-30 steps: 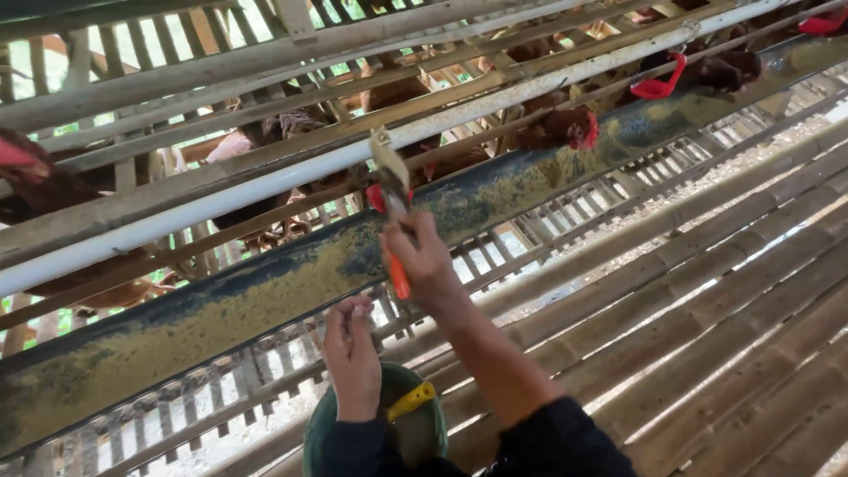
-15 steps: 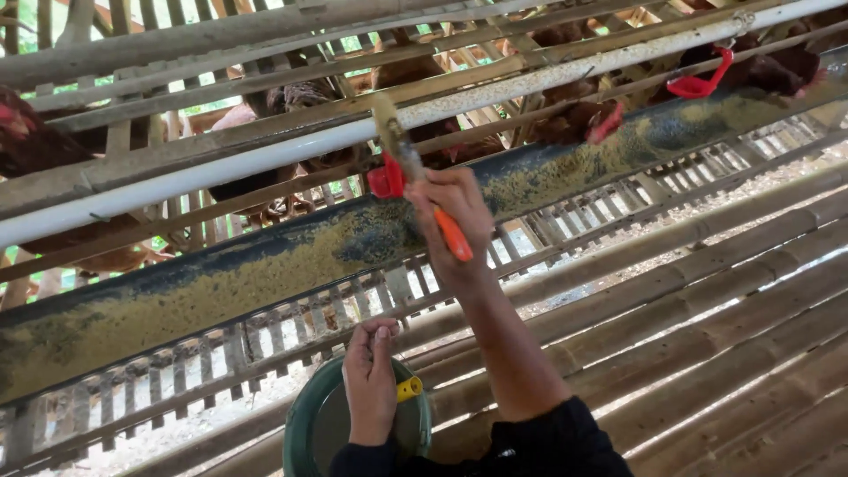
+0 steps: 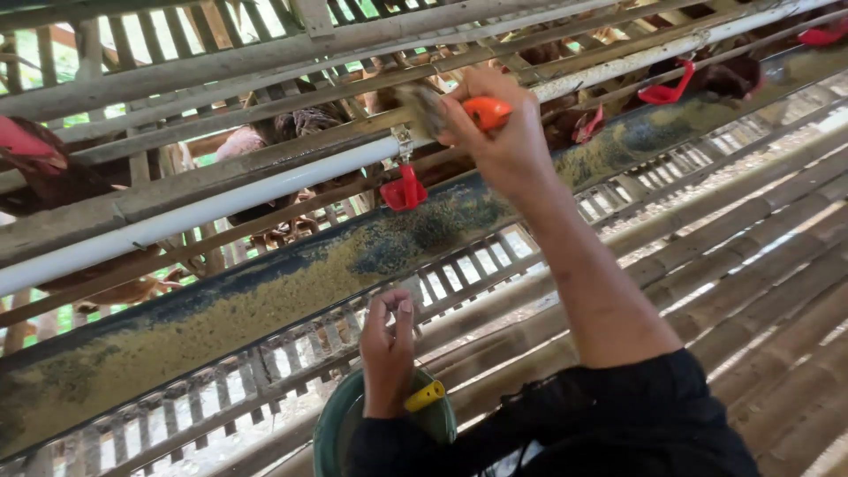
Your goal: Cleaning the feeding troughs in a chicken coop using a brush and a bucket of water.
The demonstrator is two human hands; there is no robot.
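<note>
Raised higher than before, the right hand (image 3: 503, 141) grips an orange-handled brush (image 3: 481, 110), probably, at the white pipe (image 3: 221, 208), while the left hand (image 3: 389, 353) holds the green bucket's (image 3: 331, 433) rim.

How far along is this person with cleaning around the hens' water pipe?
Done: hard to tell; nothing visibly finished. In hand: the right hand presses an orange-handled brush against the white pipe above a red drinker; the left hand grips the green bucket. Left: the feed trough looks grimy.
</note>
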